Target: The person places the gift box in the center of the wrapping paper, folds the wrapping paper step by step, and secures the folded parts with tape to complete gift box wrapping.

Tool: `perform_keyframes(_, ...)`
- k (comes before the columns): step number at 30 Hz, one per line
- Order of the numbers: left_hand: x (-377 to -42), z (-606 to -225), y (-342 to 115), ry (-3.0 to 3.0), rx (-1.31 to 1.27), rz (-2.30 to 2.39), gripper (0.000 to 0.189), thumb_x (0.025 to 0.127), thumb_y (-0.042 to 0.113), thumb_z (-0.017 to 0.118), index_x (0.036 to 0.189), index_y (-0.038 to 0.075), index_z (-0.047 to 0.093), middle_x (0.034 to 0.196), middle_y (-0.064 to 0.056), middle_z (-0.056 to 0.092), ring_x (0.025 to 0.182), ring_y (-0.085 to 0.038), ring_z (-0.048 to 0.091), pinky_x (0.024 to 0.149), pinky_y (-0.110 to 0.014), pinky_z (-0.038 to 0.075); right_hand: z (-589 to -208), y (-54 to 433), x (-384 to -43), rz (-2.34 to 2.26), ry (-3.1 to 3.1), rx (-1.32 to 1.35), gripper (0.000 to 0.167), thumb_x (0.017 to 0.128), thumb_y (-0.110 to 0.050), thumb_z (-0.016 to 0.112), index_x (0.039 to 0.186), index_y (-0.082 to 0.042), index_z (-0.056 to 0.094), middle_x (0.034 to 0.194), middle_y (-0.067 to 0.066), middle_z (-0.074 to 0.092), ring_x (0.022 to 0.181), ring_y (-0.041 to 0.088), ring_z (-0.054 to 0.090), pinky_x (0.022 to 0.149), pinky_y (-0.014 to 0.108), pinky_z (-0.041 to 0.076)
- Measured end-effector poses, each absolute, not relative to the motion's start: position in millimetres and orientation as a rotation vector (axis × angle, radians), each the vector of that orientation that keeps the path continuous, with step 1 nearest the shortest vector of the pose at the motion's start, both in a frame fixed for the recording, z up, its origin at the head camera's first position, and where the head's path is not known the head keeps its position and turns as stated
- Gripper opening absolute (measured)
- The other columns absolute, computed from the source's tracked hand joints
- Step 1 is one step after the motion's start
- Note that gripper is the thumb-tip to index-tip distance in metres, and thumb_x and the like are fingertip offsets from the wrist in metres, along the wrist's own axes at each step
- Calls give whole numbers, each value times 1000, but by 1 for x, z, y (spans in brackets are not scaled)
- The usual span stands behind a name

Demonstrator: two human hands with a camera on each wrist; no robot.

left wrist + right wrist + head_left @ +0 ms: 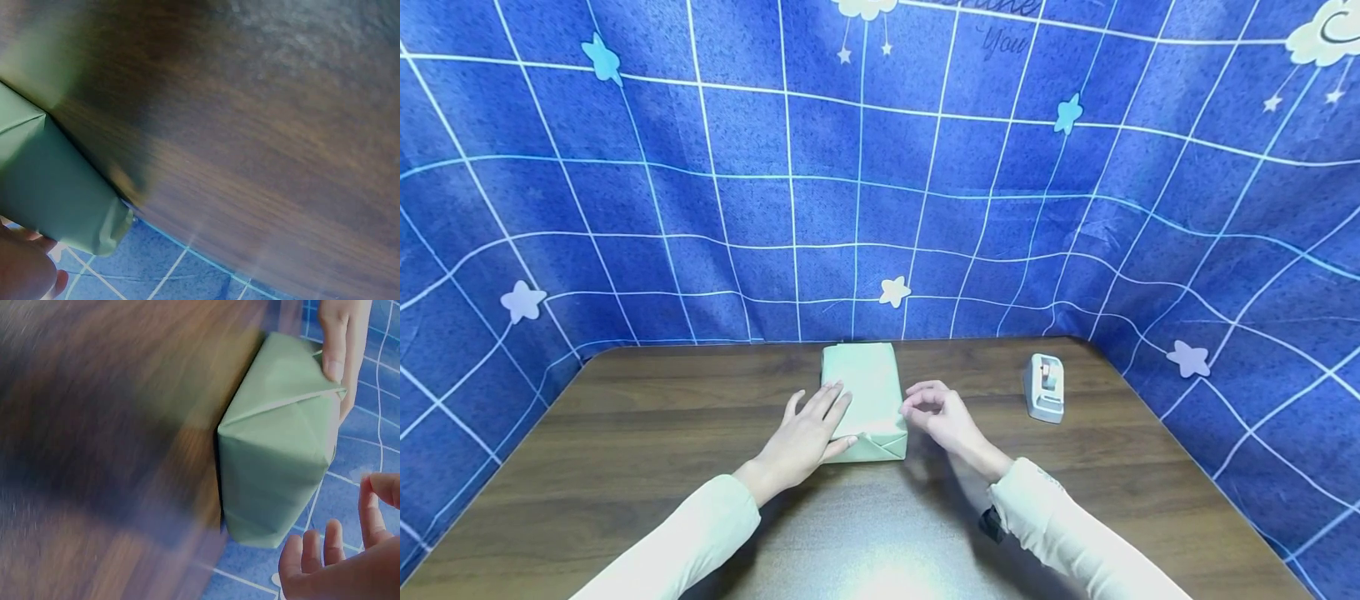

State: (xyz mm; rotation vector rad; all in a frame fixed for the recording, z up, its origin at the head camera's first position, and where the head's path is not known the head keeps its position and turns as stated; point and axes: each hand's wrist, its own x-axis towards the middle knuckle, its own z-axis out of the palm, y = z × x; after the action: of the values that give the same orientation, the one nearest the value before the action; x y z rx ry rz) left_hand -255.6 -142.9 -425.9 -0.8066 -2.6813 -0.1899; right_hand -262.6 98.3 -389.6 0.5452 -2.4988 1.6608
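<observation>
A box wrapped in pale green paper (865,387) lies on the table, its near end folded into slanting flaps. My left hand (808,429) rests on its top left side with fingers spread straight, the thumb by the near end's upper edge. The thumb (334,365) touches the folded end in the right wrist view. Just beyond the box's right edge, my right hand (946,417) brings thumb and index fingertip together. Between those tips, the right wrist view shows a faint clear scrap that looks like tape (360,474). The other fingers are loosely bent.
A white tape dispenser (1047,387) stands on the right part of the brown wooden table (685,400). Behind and beside the table hangs a blue curtain (737,208) with a white grid and stars. A dark object (992,524) is at the right wrist.
</observation>
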Motion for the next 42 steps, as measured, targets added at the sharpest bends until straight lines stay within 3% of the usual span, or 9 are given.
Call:
perform_keyframes(4,-256,-426,-142,-2678,-807,-190,66,92,52,41,140,6,35,147,-15,31,135,-31,31,105,-58,21,-392,96,-260,1673,-2538,639,9,79,-6,65,82,1,69,114,18,54,103,25,51,78,25,45)
perform_keyframes(9,-256,-425,-142,-2685,-801,-203,67,92,52,42,140,6,35,147,-15,31,135,-31,31,105,-58,20,-397,91,-256,1687,-2562,749,10,81,-8,66,84,0,70,118,18,51,112,29,45,88,38,41)
perform_keyframes(16,-255,-425,-142,-2707,-802,-211,67,92,52,40,141,7,33,148,-15,28,136,-31,29,106,-59,19,-401,81,-248,1545,-2637,751,6,79,-15,69,79,-10,72,121,13,50,114,32,29,84,36,31)
perform_keyframes(24,-256,-426,-142,-2693,-801,-196,67,92,52,40,141,6,33,148,-15,29,136,-31,29,105,-59,20,-405,73,-247,1559,-2600,686,4,78,-15,70,76,-12,72,126,14,44,121,38,15,97,61,18)
perform_keyframes(42,-255,-426,-142,-2695,-803,-209,66,93,51,40,140,6,34,148,-15,30,136,-30,29,105,-59,20,-413,67,-255,1566,-2555,670,6,81,-15,67,82,-12,73,125,16,44,122,37,17,98,60,15)
